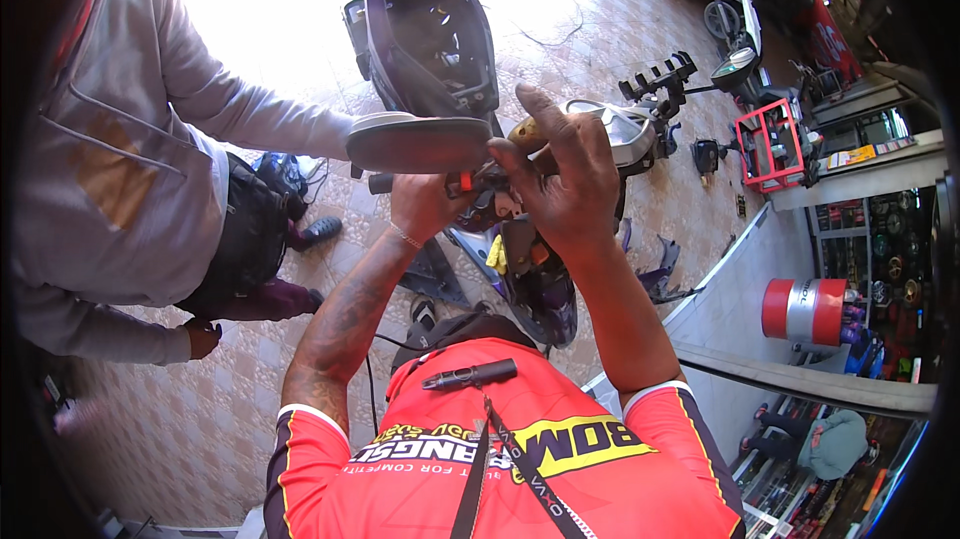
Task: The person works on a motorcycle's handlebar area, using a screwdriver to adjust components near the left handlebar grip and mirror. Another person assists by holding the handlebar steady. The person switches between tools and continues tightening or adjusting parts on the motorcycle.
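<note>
A partly dismantled scooter stands before me. Its open purple-black seat-and-body section [430, 49] is at the far side, its front fender [540, 299] close to me. My left hand [428, 207] is closed around the handlebar, beside a small red part; a black grip end [380, 183] sticks out to its left. A dark round mirror-like disc [420, 146] hides part of its fingers. My right hand [570, 174] is raised over the handlebar's middle, thumb and index finger apart, other fingers partly bent. Past it sits a silver-grey rounded housing [615, 131].
At left a person in a grey hoodie [120, 139] reaches an arm to the disc. A black phone-holder-like bracket [660, 81] is at right. Beyond are a red metal frame [770, 144], a red drum [803, 311], glass display cases and a seated person [835, 447].
</note>
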Demonstrator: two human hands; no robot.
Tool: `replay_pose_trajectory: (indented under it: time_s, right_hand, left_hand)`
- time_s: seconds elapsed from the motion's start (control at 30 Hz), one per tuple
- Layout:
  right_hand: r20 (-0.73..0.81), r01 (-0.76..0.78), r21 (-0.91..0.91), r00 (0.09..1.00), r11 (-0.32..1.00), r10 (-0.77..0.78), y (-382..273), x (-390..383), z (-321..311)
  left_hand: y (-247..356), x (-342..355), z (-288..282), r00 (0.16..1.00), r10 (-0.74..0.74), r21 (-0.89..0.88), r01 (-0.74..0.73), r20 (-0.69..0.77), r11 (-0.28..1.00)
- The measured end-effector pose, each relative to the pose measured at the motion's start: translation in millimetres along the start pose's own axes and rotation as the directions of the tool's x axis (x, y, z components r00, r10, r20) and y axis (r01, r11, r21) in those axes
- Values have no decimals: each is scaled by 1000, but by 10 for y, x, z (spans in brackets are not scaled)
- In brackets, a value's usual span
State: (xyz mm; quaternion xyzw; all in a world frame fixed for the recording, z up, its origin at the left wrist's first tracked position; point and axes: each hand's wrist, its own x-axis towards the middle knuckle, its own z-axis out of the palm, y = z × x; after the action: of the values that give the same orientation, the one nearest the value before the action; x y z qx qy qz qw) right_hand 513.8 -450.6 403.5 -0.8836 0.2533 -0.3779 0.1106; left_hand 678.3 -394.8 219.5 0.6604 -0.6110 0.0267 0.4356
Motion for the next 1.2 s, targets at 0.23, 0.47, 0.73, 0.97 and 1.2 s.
replay_pose_trajectory:
  time_s: [0.23,0.47,0.73,0.97,1.2]
  right_hand:
    - [-12,17,297,1000,955,-14,47,40,14]
    - [-26,-30,262,999,965,38,20,8,39]
    - [-109,-34,271,992,962,65,-6,-25,-72]
    - [-107,-59,194,991,979,81,20,-853,-1048]
    - [65,-636,-169,755,753,652,151,-3036,-1027]
  left_hand:
    - [44,35,-38,999,-24,-41,25,26,999]
    - [57,32,-59,997,-41,-28,43,68,999]
    - [51,16,30,997,3,105,-12,83,994]
    - [45,-45,40,997,57,110,-62,53,992]
    - [-55,-74,16,980,128,75,-140,153,987]
